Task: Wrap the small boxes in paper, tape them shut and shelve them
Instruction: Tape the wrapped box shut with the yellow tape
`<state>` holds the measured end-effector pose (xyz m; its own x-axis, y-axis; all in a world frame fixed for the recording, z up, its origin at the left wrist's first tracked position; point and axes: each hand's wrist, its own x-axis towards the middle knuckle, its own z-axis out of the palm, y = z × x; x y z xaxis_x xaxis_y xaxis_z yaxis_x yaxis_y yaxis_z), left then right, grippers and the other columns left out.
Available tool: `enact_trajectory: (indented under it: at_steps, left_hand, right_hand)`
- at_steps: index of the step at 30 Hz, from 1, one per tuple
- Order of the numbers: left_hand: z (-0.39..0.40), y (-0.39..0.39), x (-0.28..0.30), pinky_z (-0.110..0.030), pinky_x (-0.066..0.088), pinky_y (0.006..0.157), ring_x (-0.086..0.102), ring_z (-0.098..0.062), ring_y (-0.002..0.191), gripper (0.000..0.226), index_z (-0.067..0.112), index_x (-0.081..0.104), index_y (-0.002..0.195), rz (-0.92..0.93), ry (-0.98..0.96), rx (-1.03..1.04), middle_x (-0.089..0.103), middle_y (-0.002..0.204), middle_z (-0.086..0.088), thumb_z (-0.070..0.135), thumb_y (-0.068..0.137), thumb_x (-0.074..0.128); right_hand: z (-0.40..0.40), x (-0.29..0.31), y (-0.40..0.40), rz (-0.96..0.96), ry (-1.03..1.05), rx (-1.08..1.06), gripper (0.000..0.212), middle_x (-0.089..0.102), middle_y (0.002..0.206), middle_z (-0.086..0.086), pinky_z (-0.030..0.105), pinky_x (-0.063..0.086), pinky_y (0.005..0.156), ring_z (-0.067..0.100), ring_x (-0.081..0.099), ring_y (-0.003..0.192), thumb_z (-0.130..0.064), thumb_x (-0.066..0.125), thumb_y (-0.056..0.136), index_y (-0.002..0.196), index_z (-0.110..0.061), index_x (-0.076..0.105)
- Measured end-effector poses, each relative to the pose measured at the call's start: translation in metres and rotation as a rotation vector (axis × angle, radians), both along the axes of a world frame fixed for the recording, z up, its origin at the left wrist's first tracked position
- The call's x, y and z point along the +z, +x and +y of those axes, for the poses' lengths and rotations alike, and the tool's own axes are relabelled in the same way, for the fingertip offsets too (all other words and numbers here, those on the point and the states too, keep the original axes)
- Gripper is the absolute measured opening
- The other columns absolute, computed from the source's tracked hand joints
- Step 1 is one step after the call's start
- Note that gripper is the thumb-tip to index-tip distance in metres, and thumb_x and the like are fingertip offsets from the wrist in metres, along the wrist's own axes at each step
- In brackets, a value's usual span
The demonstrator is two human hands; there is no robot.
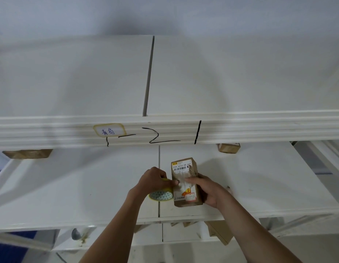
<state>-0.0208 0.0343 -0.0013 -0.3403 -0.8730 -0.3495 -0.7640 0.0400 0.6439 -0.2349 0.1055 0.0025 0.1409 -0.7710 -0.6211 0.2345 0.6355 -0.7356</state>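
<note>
Taping step, on the middle shelf [259, 186]. My right hand [206, 188] wraps the small box [184, 184] from its 3 o'clock side, fingers curled over the top face, thumb side hidden behind it. The box lies long axis 12-to-6, just right of the shelf seam, barcode label at its 12 o'clock end and a red-and-yellow sticker near 6.

My left hand [155, 180] sits at the box's 9 o'clock, fingers closed round the tape roll [161, 195], yellow rim with a teal triangle print. Fingertips are pinched at the box's left edge, where a pale strip crosses the top face. I read that as tape being laid down; can't tell whether it's cut from the roll.

Wrap looks brown paper, mostly closed. Judgement: late in the taping of this box, shelving not done.

Next move needs the strip pressed flat across the seam, box held steady by the right hand, then tape torn off.

Other brown parcels [228, 148] sit at 12 to 1 o'clock, well apart, half hidden under the upper shelf's front edge [259, 130].
</note>
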Motion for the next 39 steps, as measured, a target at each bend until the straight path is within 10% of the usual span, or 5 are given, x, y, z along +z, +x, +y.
enact_trajectory:
  at_steps: [12,23,39]
  left_hand:
    - [0.001,-0.002,-0.007,-0.027,0.046,0.061,0.059,-0.012,0.064,0.062,0.01,0.067,0.071,-0.033,0.014,0.014,0.063,0.068,-0.001,0.071,0.066,0.077]
    - [0.0,0.02,0.01,-0.019,0.046,0.063,0.059,-0.008,0.071,0.023,0.021,0.073,0.068,0.258,0.164,-0.014,0.065,0.071,0.006,0.037,0.085,0.078]
    - [-0.002,0.011,0.004,-0.024,0.052,0.063,0.065,-0.013,0.073,0.043,0.021,0.066,0.068,-0.029,0.017,0.035,0.067,0.076,0.002,0.061,0.071,0.08]
  right_hand:
    - [0.002,0.002,0.015,0.176,-0.007,-0.08,0.043,0.077,0.098,0.013,0.036,0.061,0.07,0.028,0.076,0.088,-0.013,0.083,0.08,0.119,-0.007,0.068]
    - [0.004,0.007,-0.008,0.155,-0.047,-0.068,0.045,0.077,0.103,0.015,0.039,0.061,0.078,0.03,0.075,0.093,-0.013,0.083,0.08,0.122,-0.007,0.068]
    - [0.012,0.012,-0.013,0.017,-0.123,-0.069,0.055,0.073,0.114,0.018,0.044,0.058,0.086,0.036,0.071,0.104,-0.016,0.08,0.075,0.127,-0.008,0.064]
